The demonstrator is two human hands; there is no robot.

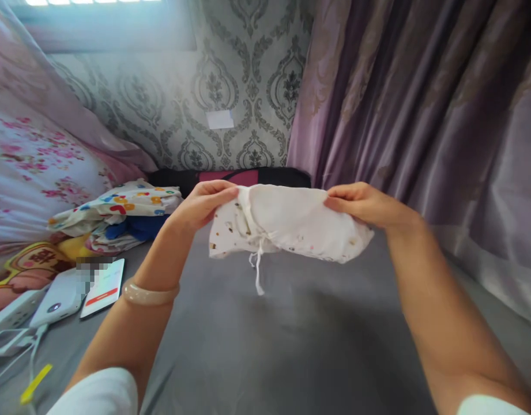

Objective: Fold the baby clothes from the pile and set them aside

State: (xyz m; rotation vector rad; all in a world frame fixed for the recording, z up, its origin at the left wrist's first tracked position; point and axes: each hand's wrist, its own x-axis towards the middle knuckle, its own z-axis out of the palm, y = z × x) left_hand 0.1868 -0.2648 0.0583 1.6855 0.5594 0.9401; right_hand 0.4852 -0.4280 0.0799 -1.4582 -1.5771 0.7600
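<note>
A small white garment (286,222) with tiny coloured prints and a dangling drawstring hangs in the air above the grey bed sheet (265,334). My left hand (202,203) pinches its left end, fingers closed on the cloth. My right hand (362,203) pinches its right end the same way. A pale bangle (149,294) sits on my left wrist.
A pile of folded colourful clothes (118,216) lies at the left by a floral pillow (31,167). A phone (104,286), a white power bank (57,298) and cables lie at the near left. Purple curtains (421,115) hang on the right; a dark bundle (239,176) lies against the patterned wall.
</note>
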